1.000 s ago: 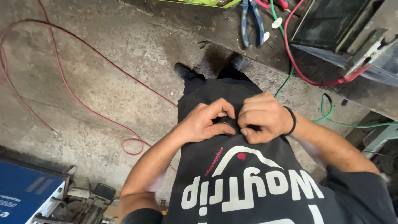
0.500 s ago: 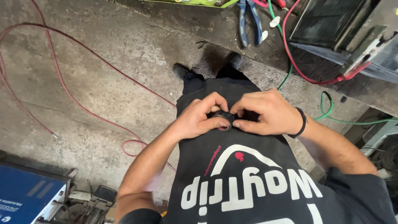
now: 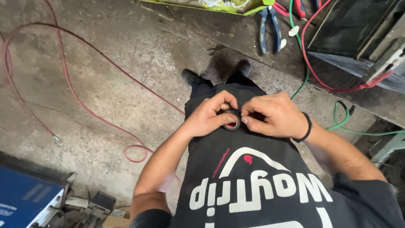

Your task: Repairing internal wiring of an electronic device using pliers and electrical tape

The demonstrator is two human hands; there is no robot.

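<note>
My left hand [image 3: 209,116] holds a small roll of black tape [image 3: 231,120] in front of my black printed shirt [image 3: 261,181]; thumb and fingers wrap around the ring. My right hand [image 3: 274,116], with a black band at the wrist, pinches at the roll's right edge with its fingertips. Both hands meet at waist height, above my black shoes [image 3: 190,77] on the concrete floor [image 3: 126,50].
A long red cable [image 3: 84,99] loops over the floor at left. Blue-handled pliers [image 3: 270,27] lie at the top beside red and green wires [image 3: 301,63]. A dark metal unit [image 3: 358,33] stands top right. A blue box [image 3: 23,204] and scrap sit bottom left.
My hands have parted slightly, and the tape roll now shows between them, where before the fingers covered it. The view has shifted a little.
</note>
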